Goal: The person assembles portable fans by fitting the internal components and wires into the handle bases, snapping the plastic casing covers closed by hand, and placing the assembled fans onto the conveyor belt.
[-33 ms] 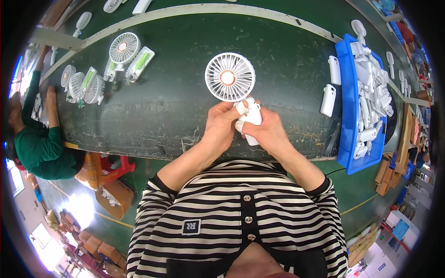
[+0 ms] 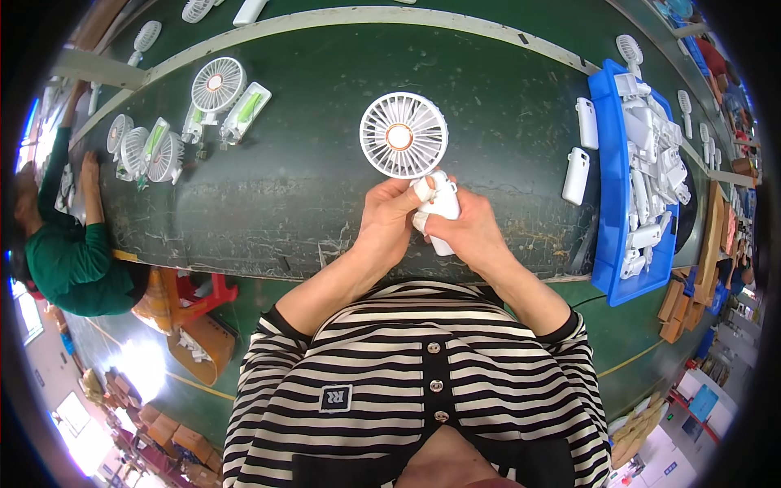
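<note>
A white handheld fan (image 2: 404, 135) with an orange ring at its hub is held over the middle of the bench, its round head pointing away from me. My left hand (image 2: 386, 218) closes round the handle just below the head. My right hand (image 2: 473, 231) grips a white handle casing (image 2: 443, 203), pressed against the handle from the right. Both thumbs, wrapped in pale tape, lie on the white plastic. My fingers hide how the casing and handle meet.
On the right stands a blue bin (image 2: 606, 187) full of white casing parts, with two loose casings (image 2: 576, 176) beside it. Several opened fans (image 2: 218, 84) showing green inner parts lie at the left. A co-worker in a green sleeve (image 2: 69, 256) sits at the far left.
</note>
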A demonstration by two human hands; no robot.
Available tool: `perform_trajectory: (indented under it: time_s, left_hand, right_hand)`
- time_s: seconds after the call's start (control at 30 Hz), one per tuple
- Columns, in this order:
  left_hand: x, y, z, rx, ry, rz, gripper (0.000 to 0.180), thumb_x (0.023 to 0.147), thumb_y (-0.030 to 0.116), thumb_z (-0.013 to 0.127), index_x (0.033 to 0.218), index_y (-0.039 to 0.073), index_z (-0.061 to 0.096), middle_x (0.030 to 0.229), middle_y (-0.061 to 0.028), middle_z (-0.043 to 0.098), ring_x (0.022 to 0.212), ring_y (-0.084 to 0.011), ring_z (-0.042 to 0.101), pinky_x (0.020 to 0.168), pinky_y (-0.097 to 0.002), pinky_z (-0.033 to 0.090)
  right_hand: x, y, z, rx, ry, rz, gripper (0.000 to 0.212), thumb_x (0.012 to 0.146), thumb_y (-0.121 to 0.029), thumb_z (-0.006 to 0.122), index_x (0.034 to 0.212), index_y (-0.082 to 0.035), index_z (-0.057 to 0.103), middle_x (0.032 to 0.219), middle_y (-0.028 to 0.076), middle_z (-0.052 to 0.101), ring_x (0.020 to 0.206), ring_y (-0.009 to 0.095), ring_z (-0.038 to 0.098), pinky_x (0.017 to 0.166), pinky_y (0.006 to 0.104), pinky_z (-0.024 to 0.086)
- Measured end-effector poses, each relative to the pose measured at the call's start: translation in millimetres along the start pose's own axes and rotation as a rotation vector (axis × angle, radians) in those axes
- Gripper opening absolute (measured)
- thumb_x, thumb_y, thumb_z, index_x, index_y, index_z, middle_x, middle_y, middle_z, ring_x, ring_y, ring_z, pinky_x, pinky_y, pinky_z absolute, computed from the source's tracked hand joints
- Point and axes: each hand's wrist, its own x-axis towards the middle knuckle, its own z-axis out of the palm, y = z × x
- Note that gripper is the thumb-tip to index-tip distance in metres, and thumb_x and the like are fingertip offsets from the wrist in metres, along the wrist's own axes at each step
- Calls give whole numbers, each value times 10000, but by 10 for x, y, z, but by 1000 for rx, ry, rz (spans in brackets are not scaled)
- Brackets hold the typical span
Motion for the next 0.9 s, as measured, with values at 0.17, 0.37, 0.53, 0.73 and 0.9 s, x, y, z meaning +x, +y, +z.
perform_trajectory:
  time_s: [0.17,0.37,0.53,0.73,0.9]
  left_hand:
    - [-5,-3,29,2,7,13,266,827,145,605,1020,-37,584,980,-122,629,851,-157,605,724,-279,498]
    - [6,22,24,26,-16,-20,279,818,119,610,1052,-27,568,1006,-112,622,845,-149,603,707,-272,501]
    - [15,-23,-8,121,-55,-20,402,771,45,628,1148,-35,513,1063,-145,604,974,-189,575,884,-327,440]
    - [27,-74,7,141,-25,90,272,772,28,620,1037,-18,582,884,-80,636,668,-119,594,460,-226,461]
    - [70,-36,59,137,12,83,228,779,28,609,1002,-19,595,828,-65,628,615,-109,570,433,-223,429]
  right_hand:
    - [3,-24,-7,26,-8,12,244,690,-63,656,900,33,576,740,62,606,628,112,573,548,238,454]
    - [28,68,-37,54,-24,8,215,697,-36,634,890,32,571,732,75,609,615,127,582,541,243,461]
    - [24,49,-58,102,-48,-28,224,689,-1,601,906,38,563,731,80,611,618,130,584,546,248,466]
    - [43,27,-50,36,-42,-50,227,683,4,594,906,37,564,723,82,608,623,133,586,533,245,466]
    - [138,65,-94,91,-80,22,228,695,-5,588,917,35,560,745,86,608,635,136,590,530,246,472]
